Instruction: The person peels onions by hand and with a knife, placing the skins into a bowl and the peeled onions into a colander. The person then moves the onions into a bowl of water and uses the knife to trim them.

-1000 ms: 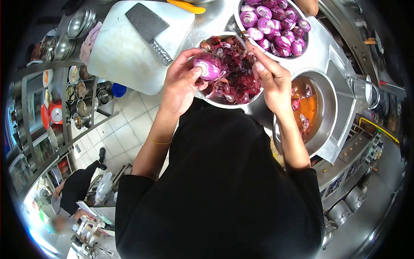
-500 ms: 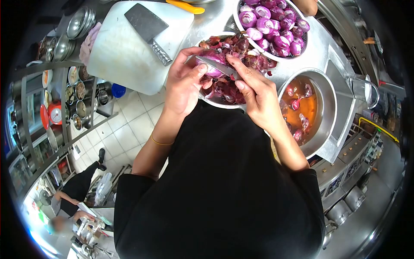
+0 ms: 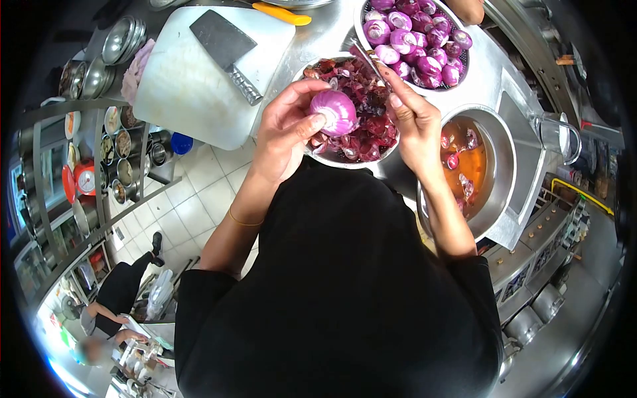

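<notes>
While your left hand point(image 3: 286, 129) grips a half-peeled onion point(image 3: 335, 111) between thumb and fingers, the onion hangs just above the near side of the peel bowl point(image 3: 345, 161). Your right hand point(image 3: 415, 123) is closed around a knife point(image 3: 366, 58), blade pointing away over the peels. Just beyond sits a colander point(image 3: 360, 30) of peeled onions, and a pot point(image 3: 502, 166) of orange water stands right. A cleaver point(image 3: 222, 36) lies on the board point(image 3: 192, 93) on the table point(image 3: 318, 33).

Bright overhead light, steel glare (fisheye edges dark, warped).
</notes>
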Tool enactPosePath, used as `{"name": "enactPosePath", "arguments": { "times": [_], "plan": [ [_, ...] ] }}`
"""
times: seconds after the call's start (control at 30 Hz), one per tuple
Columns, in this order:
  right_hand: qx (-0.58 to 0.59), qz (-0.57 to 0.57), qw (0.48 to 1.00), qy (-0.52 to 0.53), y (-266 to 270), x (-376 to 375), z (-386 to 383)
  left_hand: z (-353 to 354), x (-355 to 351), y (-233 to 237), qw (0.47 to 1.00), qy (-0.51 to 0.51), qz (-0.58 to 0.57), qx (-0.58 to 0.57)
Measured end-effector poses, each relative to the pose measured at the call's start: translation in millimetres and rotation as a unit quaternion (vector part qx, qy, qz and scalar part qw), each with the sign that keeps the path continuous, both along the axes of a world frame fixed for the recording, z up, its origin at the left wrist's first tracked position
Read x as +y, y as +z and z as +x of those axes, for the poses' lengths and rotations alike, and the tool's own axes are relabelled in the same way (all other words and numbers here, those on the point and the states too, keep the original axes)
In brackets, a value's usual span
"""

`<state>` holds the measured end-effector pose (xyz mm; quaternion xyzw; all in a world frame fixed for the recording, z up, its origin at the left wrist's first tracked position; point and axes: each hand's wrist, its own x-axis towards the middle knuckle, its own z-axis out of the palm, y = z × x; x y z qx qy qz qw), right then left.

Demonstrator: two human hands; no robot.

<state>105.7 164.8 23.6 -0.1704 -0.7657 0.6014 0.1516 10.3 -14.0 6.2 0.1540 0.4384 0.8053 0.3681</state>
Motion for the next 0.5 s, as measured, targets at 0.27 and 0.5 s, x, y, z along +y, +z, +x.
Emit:
{"name": "enactPosePath", "arguments": {
  "times": [0.27,0.5],
  "plan": [
    [-0.146,-0.083,0.982,0.087,-21,3,11,-8,-2,-17,0.997,0.043,-0.022,0.056],
    [-0.02,0.086,0.993,0.078,-3,-22,17,2,7,-16,0.965,0.158,-0.134,0.163]
  ]
}}
